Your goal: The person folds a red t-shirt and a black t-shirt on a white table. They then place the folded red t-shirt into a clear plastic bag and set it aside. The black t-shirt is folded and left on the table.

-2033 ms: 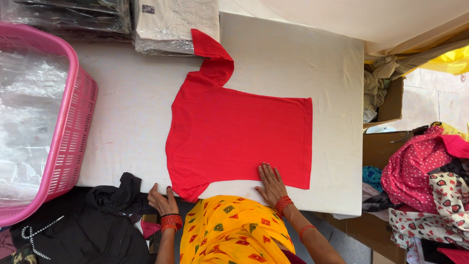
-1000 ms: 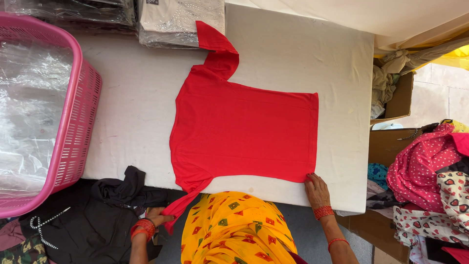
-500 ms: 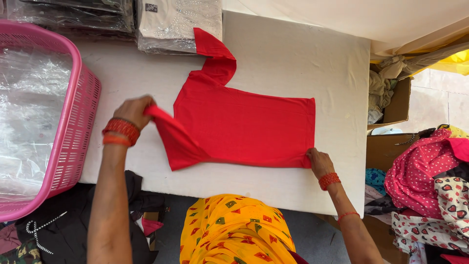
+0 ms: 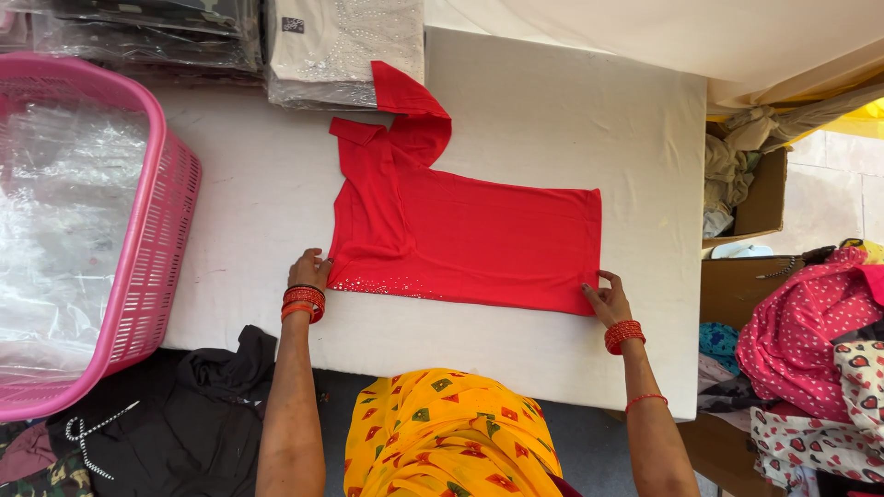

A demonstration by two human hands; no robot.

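Observation:
A red T-shirt (image 4: 460, 230) lies on the white table (image 4: 552, 120), its near side folded over toward the far side, with small sparkly studs showing along the near fold. One sleeve sticks out at the far left. My left hand (image 4: 309, 271) rests on the fold's left corner, fingers pressing the cloth. My right hand (image 4: 608, 294) pinches the fold's right corner at the hem. Both wrists wear red bangles.
A pink plastic basket (image 4: 152, 248) lined with clear plastic stands at the left. Stacked packed garments (image 4: 345, 46) lie along the table's far edge. Dark clothes (image 4: 175, 433) lie below left; a cardboard box (image 4: 750, 198) and printed clothes (image 4: 820, 359) are at the right.
Both hands lifted the shirt's near edge and folded it across the shirt. The left hand came down from holding the raised sleeve side to the fold's left corner.

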